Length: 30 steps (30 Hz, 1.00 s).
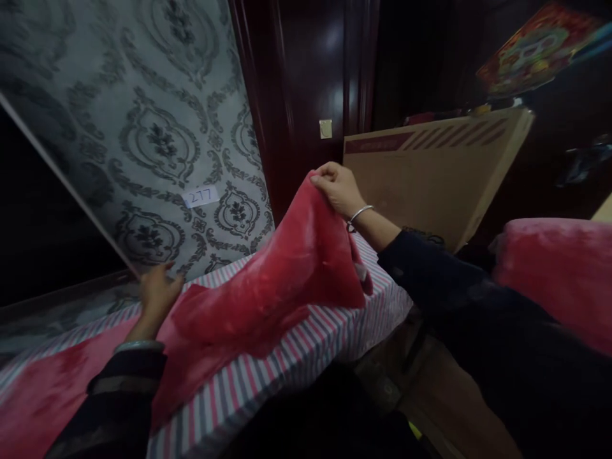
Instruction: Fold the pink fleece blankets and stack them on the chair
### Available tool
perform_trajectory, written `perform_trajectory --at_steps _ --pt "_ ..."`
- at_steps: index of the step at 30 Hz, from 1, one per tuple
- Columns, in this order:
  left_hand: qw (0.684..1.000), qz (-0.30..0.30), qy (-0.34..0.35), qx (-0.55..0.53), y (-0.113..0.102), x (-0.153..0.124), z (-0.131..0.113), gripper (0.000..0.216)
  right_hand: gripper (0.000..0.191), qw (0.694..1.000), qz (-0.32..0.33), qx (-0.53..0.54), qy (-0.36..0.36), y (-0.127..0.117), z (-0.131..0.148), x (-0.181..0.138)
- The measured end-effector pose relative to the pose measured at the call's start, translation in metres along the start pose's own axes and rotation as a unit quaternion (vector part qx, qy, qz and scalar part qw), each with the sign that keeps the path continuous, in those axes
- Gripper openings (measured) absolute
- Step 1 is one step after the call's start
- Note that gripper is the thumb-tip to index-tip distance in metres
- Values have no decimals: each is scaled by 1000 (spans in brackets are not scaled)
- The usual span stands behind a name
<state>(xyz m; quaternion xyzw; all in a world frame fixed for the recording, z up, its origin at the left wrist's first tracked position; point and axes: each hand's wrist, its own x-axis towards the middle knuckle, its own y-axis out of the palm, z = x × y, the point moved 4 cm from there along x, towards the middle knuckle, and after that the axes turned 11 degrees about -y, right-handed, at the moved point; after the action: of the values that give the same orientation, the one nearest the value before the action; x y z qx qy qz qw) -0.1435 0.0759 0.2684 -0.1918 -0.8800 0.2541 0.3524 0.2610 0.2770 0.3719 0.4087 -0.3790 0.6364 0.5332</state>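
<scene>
A red plush cover [268, 287] lies along a surface draped in a striped cloth [268, 376]. Its right part is lifted into a peak, with folds hanging below. My right hand [337, 188] pinches the raised edge between thumb and fingers. Toward the left, my left hand [160, 290] is over the far side of the red cover, its fingers apart and slightly blurred. Nothing shows in that hand; whether it touches the fabric I cannot tell.
Behind the striped cloth is a patterned wall with a paper label [201, 196] reading 277. A large dark screen [48, 223] stands at left. A flat cardboard box [421, 172] leans at the back right. Another red plush item [557, 274] sits at far right.
</scene>
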Motion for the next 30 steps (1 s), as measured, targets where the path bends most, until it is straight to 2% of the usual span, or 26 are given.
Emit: perform_trajectory --at_steps 2,5,7,9,13,16,18,24,27,30 --pt "987 62 67 -131 4 -31 -33 42 20 997 56 57 8 47 22 -23" --pt "938 193 150 -247 13 -79 -86 67 15 986 117 118 25 102 51 -63" --pt "906 259 176 -284 16 -102 -110 66 12 979 143 138 38 125 64 -85" --pt "894 296 178 -287 17 -114 -121 54 12 975 155 148 51 136 71 -101" --pt "907 297 169 -247 21 -119 -120 35 11 970 161 162 79 131 75 -120" --pt "922 259 174 -230 25 -119 -120 25 19 965 163 185 88 115 77 -138" --pt "933 218 175 -227 26 -117 -125 20 28 963 150 199 102 102 77 -161" --pt "942 132 191 -243 23 -107 -149 8 25 933 168 201 246 78 67 -281" --pt "943 116 195 -245 24 -101 -153 6 31 910 143 233 313 75 59 -337" --pt "944 115 192 -242 27 -98 -153 8 35 891 123 247 360 77 55 -374"
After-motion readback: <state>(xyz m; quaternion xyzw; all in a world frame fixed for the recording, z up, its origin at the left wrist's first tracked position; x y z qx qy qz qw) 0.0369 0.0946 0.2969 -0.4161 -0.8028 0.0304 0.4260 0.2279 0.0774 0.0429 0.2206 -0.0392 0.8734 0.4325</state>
